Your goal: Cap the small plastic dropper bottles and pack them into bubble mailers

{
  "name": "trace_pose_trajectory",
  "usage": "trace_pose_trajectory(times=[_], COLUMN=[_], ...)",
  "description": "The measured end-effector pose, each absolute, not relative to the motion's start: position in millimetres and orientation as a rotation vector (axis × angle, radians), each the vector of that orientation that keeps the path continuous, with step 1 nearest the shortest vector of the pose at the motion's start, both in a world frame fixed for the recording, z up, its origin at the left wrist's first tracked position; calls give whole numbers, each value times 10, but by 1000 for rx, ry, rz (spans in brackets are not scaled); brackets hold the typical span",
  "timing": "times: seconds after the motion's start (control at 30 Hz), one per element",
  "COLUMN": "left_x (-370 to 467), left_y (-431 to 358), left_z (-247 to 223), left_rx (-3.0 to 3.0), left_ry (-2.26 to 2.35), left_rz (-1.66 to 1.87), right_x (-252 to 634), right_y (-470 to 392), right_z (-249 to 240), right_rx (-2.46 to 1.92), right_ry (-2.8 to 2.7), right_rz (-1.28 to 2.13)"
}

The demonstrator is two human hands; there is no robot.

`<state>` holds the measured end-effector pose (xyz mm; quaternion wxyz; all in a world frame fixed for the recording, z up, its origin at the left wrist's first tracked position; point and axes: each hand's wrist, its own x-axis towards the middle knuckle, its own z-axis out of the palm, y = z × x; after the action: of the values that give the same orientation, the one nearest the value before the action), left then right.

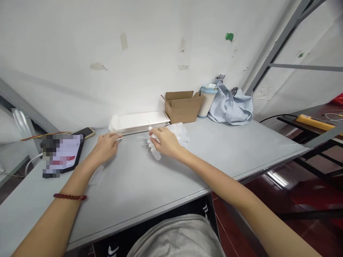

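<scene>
In the head view my left hand [105,149] is held low over the grey table, its fingertips pinched on a small white piece [120,138] too small to name. Beneath that wrist lies a clear, flat plastic item [97,175], partly covered by the arm. My right hand [166,141] closes its thumb and fingers on a small white needle-tip bottle [150,128], whose thin tip points up. Several similar translucent bottles [155,154] lie under and beside this hand, thin tips to the left. More pale translucent pieces [180,131] are behind its knuckles.
A flat white box [139,120] lies along the wall, beside an open cardboard box [186,110]. A lidded cup [207,101] and a light blue cloth bag [233,107] stand at the right. At the left are a tablet [65,155] and a phone [88,132].
</scene>
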<state>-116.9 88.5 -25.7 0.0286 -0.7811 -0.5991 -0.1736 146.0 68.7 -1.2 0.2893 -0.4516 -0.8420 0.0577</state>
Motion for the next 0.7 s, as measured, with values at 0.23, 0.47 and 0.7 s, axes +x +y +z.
trace_pose_trajectory(times=[0.23,0.47,0.7], left_x=[-1159,-1168,-1125], left_y=[955,936,914], left_z=[-326,-368,-398], left_rx=[-2514,-2534,-2552], left_ry=[-1893,-1904,-1860], left_rz=[-472,-446,-381], right_x=[1450,1406,1293], right_y=[663,585,440], right_z=[-35,-31,-95], right_rx=[-1408,-1452,-1222], right_ry=[-2394,-2405,-2396], right_rz=[-117,-190,-172])
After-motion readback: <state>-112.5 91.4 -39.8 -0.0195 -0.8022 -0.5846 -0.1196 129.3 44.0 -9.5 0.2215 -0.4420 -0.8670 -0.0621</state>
